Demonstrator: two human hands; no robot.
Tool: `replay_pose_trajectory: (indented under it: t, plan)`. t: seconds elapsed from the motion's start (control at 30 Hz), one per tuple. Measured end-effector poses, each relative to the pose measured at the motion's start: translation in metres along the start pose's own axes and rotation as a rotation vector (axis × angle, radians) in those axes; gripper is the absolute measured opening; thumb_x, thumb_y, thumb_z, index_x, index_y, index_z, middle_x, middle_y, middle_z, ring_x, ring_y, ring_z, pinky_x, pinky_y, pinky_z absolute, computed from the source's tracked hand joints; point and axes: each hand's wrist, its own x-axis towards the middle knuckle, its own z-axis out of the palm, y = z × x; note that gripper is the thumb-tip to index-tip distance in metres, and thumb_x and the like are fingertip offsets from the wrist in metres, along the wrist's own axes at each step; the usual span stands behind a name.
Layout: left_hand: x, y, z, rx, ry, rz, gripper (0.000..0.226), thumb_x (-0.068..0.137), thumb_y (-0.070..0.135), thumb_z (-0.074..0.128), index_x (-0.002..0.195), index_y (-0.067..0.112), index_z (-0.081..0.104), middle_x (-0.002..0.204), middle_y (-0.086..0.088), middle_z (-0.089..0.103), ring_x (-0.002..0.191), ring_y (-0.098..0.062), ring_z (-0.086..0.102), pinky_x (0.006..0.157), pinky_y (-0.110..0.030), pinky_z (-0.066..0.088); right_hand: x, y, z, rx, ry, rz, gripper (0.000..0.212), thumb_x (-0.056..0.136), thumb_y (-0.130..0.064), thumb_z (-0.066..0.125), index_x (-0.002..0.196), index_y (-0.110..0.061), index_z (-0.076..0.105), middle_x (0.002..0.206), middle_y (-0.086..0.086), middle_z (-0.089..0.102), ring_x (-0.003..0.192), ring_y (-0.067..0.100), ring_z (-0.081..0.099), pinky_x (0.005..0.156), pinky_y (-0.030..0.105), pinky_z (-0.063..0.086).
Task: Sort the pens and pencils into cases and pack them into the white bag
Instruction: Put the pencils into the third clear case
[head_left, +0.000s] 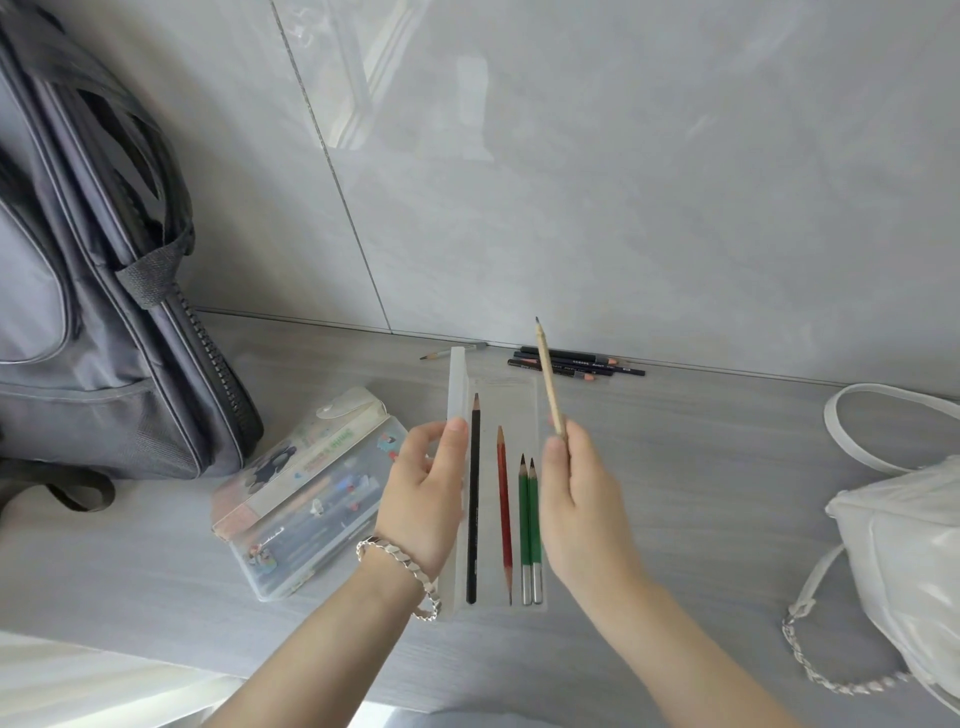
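A clear plastic pencil case (506, 410) lies open on the grey table, its lid raised at the left. Inside lie a black pencil (473, 499), a red pencil (504, 514) and two green pencils (530, 530). My left hand (423, 493) grips the case's lid edge. My right hand (582, 493) pinches a tan wooden pencil (549, 379), point up, over the case's right side. Several dark pencils (571, 364) and one grey pencil (449, 353) lie by the wall. The white bag (904, 525) sits at the right edge.
A second clear case (306, 493) with cartoon stickers, holding pens, lies shut left of my left hand. A grey backpack (93, 291) leans against the wall at the far left. The white bag's strap and chain (826, 670) trail on the table.
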Motion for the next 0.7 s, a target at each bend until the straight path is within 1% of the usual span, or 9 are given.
replay_pose_trajectory:
  t: [0.07,0.17,0.27,0.4,0.43,0.5,0.57,0.63,0.7]
  plan:
    - [0.0,0.001,0.0,0.023,0.0,0.002,0.035,0.093,0.041,0.04,0.114,0.016,0.054,0.084,-0.012,0.053,0.07,-0.017,0.051,0.072,-0.042,0.052,-0.002,-0.004,-0.004,0.054,-0.03,0.02,0.04,0.099,-0.02,0.03,0.138,-0.025,0.035,0.096,-0.004,0.059,0.08,0.005,0.053,0.071,0.017,0.038]
    - [0.001,0.001,0.001,0.01,0.0,-0.013,0.037,0.093,0.041,0.04,0.114,0.014,0.054,0.085,-0.012,0.054,0.07,-0.015,0.053,0.076,-0.042,0.052,-0.009,-0.007,-0.002,-0.011,-0.093,-0.047,0.048,0.096,-0.012,0.037,0.135,-0.039,0.034,0.077,-0.007,0.057,0.061,0.005,0.049,0.059,0.014,0.039]
    - [0.0,0.001,0.002,-0.012,-0.004,-0.026,0.035,0.092,0.041,0.041,0.111,0.015,0.054,0.084,-0.012,0.052,0.07,-0.018,0.051,0.077,-0.045,0.052,-0.013,-0.002,0.005,-0.232,-0.111,-0.147,0.034,0.094,-0.015,0.039,0.123,-0.032,0.048,0.062,-0.011,0.049,0.054,0.006,0.045,0.049,0.015,0.032]
    - [-0.003,0.001,0.002,-0.004,0.004,-0.028,0.031,0.092,0.042,0.041,0.106,0.017,0.054,0.084,-0.011,0.05,0.074,-0.019,0.05,0.078,-0.045,0.051,-0.014,-0.006,0.015,-0.444,-0.074,-0.231,0.037,0.094,-0.02,0.039,0.13,-0.026,0.044,0.097,-0.001,0.065,0.091,0.02,0.057,0.061,0.023,0.033]
    - [-0.004,0.001,0.002,-0.006,0.017,-0.021,0.03,0.092,0.042,0.041,0.105,0.017,0.054,0.084,-0.011,0.05,0.073,-0.018,0.05,0.073,-0.041,0.05,-0.014,-0.008,0.018,-0.474,-0.076,-0.224,0.035,0.092,-0.02,0.043,0.126,-0.026,0.049,0.097,0.0,0.065,0.092,0.022,0.059,0.064,0.026,0.037]
    - [-0.004,0.001,0.002,-0.003,0.035,-0.011,0.03,0.092,0.041,0.041,0.105,0.017,0.053,0.084,-0.01,0.052,0.071,-0.016,0.052,0.066,-0.028,0.045,-0.017,-0.006,0.026,-0.567,-0.043,-0.274,0.022,0.08,-0.021,0.057,0.1,-0.026,0.064,0.078,-0.002,0.064,0.073,0.02,0.063,0.05,0.026,0.043]
    - [-0.003,0.001,0.001,-0.017,0.034,-0.011,0.032,0.092,0.041,0.041,0.107,0.016,0.053,0.084,-0.009,0.052,0.07,-0.016,0.053,0.069,-0.031,0.048,-0.018,0.0,0.029,-0.577,0.023,-0.35,0.011,0.067,-0.022,0.069,0.078,-0.025,0.067,0.067,-0.005,0.056,0.06,0.015,0.06,0.04,0.02,0.037]
    - [0.0,0.002,-0.001,-0.035,0.027,-0.017,0.034,0.092,0.042,0.041,0.109,0.016,0.053,0.083,-0.01,0.052,0.071,-0.018,0.053,0.077,-0.042,0.051,-0.015,0.01,0.027,-0.555,0.032,-0.439,0.012,0.067,-0.019,0.069,0.078,-0.021,0.068,0.074,-0.002,0.057,0.069,0.017,0.058,0.047,0.022,0.043]
    - [0.002,0.003,-0.002,-0.058,0.026,-0.024,0.034,0.092,0.041,0.041,0.11,0.015,0.053,0.083,-0.01,0.053,0.073,-0.019,0.054,0.074,-0.043,0.052,-0.011,0.016,0.023,-0.591,0.044,-0.513,0.022,0.07,-0.021,0.06,0.089,-0.019,0.069,0.091,0.0,0.062,0.087,0.019,0.054,0.066,0.027,0.049]
